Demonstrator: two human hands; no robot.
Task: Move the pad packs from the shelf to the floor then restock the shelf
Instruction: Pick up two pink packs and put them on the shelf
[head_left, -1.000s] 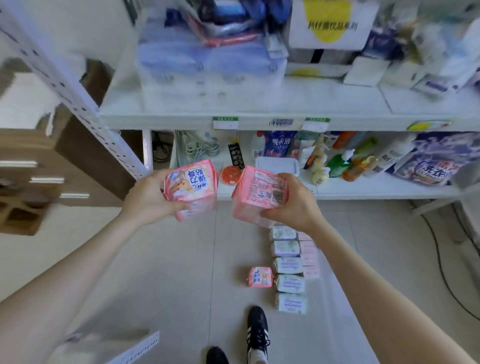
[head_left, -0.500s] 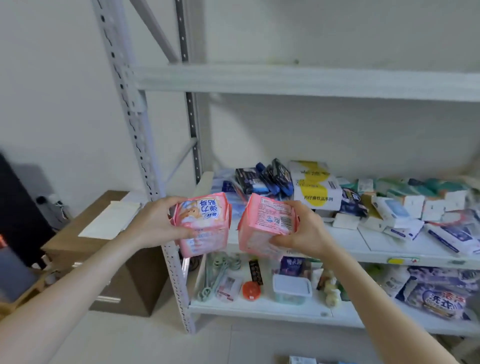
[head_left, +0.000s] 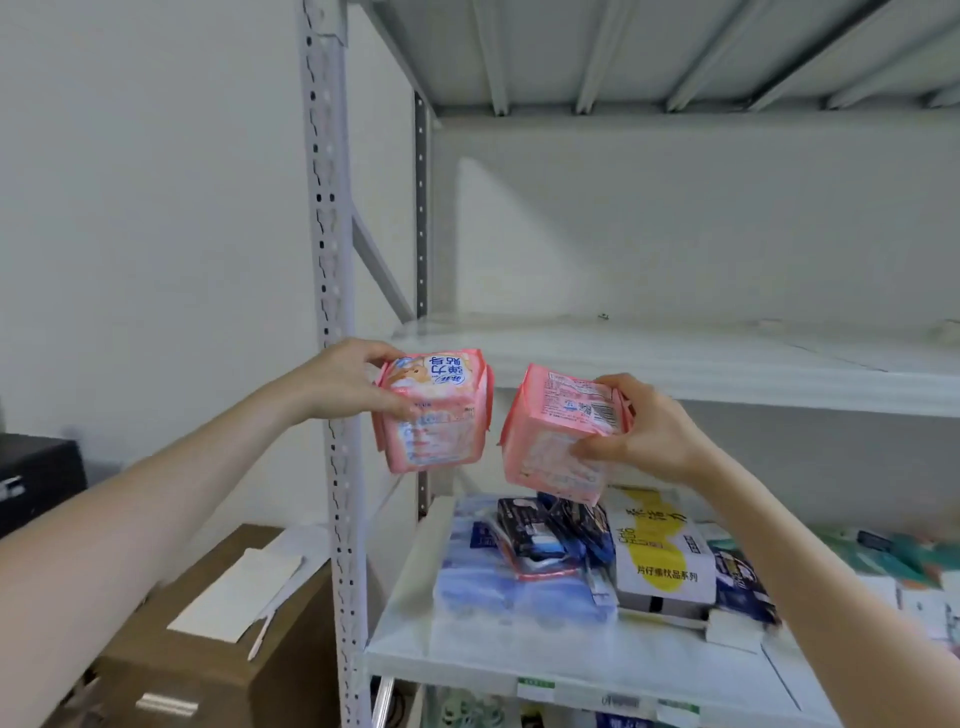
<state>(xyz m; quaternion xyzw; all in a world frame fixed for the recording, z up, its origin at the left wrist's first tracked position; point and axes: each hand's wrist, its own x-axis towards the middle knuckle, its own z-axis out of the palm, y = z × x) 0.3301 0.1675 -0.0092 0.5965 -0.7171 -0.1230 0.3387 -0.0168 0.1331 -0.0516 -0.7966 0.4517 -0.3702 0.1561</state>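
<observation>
pad packs: 2 pink ones were counted, left pad pack and right pad pack | hands: 2, left hand and right hand, one pack each | shelf boards: 3 showed | cardboard box: 1, near left | yellow-and-white box: 1

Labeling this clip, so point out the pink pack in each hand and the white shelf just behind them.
Left-hand pink pack (head_left: 434, 415): head view, printed front face.
Right-hand pink pack (head_left: 543, 444): head view, face below the barcode.
White shelf (head_left: 727, 364): head view, bare top surface.

Stockroom/shop backroom: metal rack w/ price tags, packaged goods, cardboard box.
</observation>
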